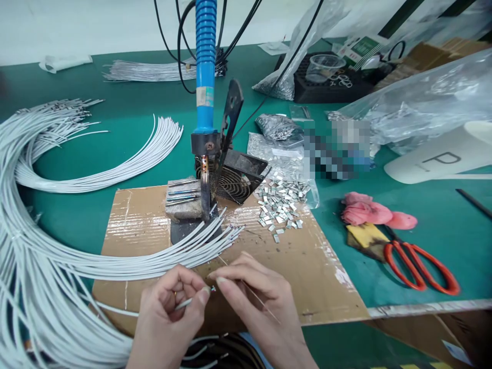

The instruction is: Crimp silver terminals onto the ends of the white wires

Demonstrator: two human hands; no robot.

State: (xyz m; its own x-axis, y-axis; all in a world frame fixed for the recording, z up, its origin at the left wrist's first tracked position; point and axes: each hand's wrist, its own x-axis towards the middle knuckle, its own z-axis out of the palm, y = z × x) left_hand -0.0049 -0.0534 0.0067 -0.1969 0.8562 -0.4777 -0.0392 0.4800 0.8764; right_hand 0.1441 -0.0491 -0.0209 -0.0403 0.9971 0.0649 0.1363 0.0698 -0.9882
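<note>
My left hand (169, 312) pinches a white cable (183, 304) near its end, where small bare or coloured strands stick out past the thumb. Close to that tip, my right hand (265, 287) has thumb and forefinger nearly together. A thin wire (258, 299) runs through its fingers, slanting down to the right. Just beyond both hands lie the fanned ends of a white cable bundle (154, 264) on a cardboard sheet (323, 287). Behind them a blue-handled soldering iron (205, 115) is held upright, its tip pointing down.
A small fan (238, 179) leans behind the iron. Several small metal pieces (282, 202) spill from a plastic bag on the right. Orange-handled scissors (418, 266) lie beside a pink cloth (369, 210). A large coil of white cables (23, 205) fills the left side.
</note>
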